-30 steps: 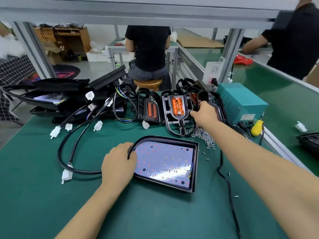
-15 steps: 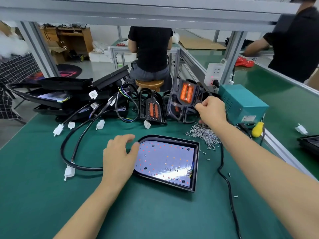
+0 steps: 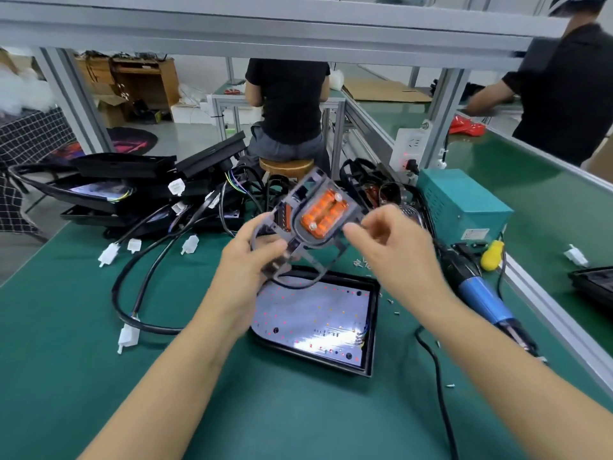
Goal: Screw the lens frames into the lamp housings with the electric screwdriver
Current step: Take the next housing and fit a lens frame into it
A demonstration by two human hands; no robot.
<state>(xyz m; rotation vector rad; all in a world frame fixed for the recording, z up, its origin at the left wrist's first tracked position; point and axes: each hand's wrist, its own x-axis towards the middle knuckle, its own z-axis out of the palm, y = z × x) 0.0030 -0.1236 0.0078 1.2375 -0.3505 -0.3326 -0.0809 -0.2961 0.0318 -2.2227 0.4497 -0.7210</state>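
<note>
A dark lens frame with an orange lens block (image 3: 323,212) is held tilted in the air above the open lamp housing (image 3: 374,327). That housing lies flat on the green mat and shows its white LED board. My left hand (image 3: 245,270) grips the frame's lower left part. My right hand (image 3: 394,254) pinches its right edge. The image of the frame and both hands is motion-blurred. To the right of the housing, the blue-handled electric screwdriver (image 3: 481,297) lies on the mat, untouched. Small loose screws (image 3: 361,262) lie just behind the housing, partly hidden by my right hand.
More lens frames (image 3: 378,190) and a stack of black housings (image 3: 122,184) with cables and white connectors (image 3: 127,335) crowd the back left. A teal power box (image 3: 464,207) stands back right beside an aluminium rail. Other people work at benches beyond.
My right hand carried the lens frame from the back row toward me, over the housing. My left hand left the housing's edge and took hold of the frame.
</note>
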